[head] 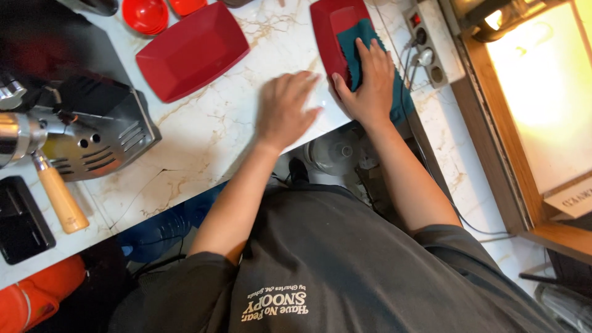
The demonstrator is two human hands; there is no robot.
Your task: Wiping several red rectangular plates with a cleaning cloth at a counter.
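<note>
- We count two red rectangular trays: one (336,37) lies under our right hand (369,80), the other (191,49) sits well apart, out past the fingertips of our left hand (287,111).
- One teal cloth (354,40) lies on the nearer tray; our right fingers (376,58) are spread flat, pressing it down, with the thumb hooked on the tray's rim, not clenched.
- Our left hand rests palm down on the white marble counter (246,123), fingers loose and holding nothing, just beside the nearer tray.
- Two red bowls (145,13) show beyond the farther tray, cut off by the frame's edge.
- One power strip (431,40) with plugs lies just beyond the right fingers, its cord running beside the wrist.
- One metal machine (92,132) with a wooden handle (58,197) stands well off to the side of the left hand.
- Nothing lies between the two hands.
</note>
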